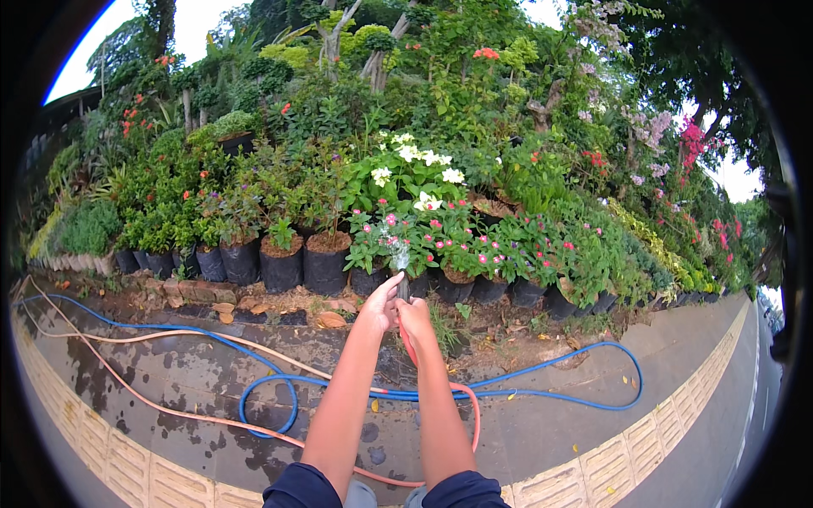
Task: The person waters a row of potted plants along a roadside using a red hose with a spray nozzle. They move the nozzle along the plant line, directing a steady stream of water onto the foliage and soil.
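Observation:
Both hands meet at a dark hose nozzle [403,287] on the end of a pink-orange hose [406,343]. My left hand [381,305] is at the nozzle's left side, its thumb or finger reaching up near the tip. Lower down, my right hand [415,316] closes around the nozzle's base and the hose. A spray of water [399,251] leaves the tip towards pink-flowered periwinkle plants [444,244] in black grow bags [454,289]. Behind these, a leafy plant carries white blooms [413,154].
A blue hose [546,362] lies looped across the paving [190,387], crossing the pink-orange hose. Several soil-filled black bags [281,267] line the bed's edge beside low bricks [200,292]. Yellow tactile tiles [610,463] curve along the walkway, with a road [765,381] at far right.

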### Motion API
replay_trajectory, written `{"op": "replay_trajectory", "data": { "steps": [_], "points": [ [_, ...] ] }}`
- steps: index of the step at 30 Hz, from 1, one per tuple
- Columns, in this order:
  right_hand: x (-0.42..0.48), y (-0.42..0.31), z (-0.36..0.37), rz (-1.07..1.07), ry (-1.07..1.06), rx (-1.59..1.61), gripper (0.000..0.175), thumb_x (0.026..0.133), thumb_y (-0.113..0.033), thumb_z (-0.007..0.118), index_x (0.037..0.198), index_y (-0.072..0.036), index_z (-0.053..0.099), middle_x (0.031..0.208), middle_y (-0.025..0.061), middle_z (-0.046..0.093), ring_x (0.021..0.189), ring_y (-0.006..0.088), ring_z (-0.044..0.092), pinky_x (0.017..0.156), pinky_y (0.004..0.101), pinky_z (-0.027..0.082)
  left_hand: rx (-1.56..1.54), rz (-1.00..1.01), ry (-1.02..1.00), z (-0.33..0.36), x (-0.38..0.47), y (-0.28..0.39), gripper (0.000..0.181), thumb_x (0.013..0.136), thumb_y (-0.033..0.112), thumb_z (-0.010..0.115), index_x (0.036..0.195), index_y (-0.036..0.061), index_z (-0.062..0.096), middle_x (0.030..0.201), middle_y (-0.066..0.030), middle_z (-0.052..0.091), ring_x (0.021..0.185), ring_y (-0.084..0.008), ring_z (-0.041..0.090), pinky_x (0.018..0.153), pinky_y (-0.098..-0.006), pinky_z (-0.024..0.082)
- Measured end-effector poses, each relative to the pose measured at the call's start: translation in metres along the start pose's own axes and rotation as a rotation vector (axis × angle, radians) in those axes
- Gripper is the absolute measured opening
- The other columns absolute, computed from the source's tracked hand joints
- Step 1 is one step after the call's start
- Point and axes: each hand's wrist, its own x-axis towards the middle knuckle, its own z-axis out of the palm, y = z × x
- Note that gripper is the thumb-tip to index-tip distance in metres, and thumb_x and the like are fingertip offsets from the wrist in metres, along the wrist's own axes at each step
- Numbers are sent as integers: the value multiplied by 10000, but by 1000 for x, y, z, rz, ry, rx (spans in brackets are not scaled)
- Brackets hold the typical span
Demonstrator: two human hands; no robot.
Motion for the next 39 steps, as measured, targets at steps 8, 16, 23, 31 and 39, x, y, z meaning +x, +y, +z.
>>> {"op": "replay_trajectory", "data": {
  "steps": [8, 16, 23, 31, 39],
  "points": [
    [-6, -12, -14, 10, 13, 84, 210, 825, -197, 550, 781, 6, 582, 569, 52, 532, 418, 131, 462, 372, 276, 340, 13, -14, 31, 1, -4, -1, 808, 617, 493, 746, 1274, 144, 432, 1186, 16, 476, 947, -160, 485, 670, -323, 381],
    [-2, 1, -14, 72, 67, 197, 207, 822, -197, 545, 755, -6, 587, 534, 45, 505, 390, 125, 436, 346, 272, 325, 10, -76, -2, -1, -6, -1, 751, 644, 398, 757, 1272, 144, 433, 1080, 13, 510, 904, -158, 491, 629, -312, 409],
    [3, 13, -24, 93, 51, 239, 187, 797, -200, 569, 768, -16, 589, 517, 52, 497, 365, 136, 427, 320, 276, 312, 57, -128, 15, 0, -3, -8, 576, 655, 344, 762, 1138, 165, 505, 954, 21, 556, 819, -166, 526, 700, -313, 415],
    [16, 7, -86, 131, 401, 350, 187, 786, -225, 574, 724, -66, 498, 509, 62, 502, 342, 137, 395, 309, 279, 293, 160, -84, -105, 16, -8, -17, 365, 718, 356, 713, 1016, 184, 590, 1075, 54, 577, 1019, -136, 543, 870, -325, 385],
    [14, -9, -106, 17, 391, 349, 183, 816, -228, 563, 730, -80, 498, 509, 45, 494, 343, 124, 387, 315, 270, 310, 173, -34, -164, 29, -11, -23, 301, 768, 333, 673, 1020, 189, 592, 1109, 38, 582, 1023, -135, 549, 860, -322, 397]
  ]
}}
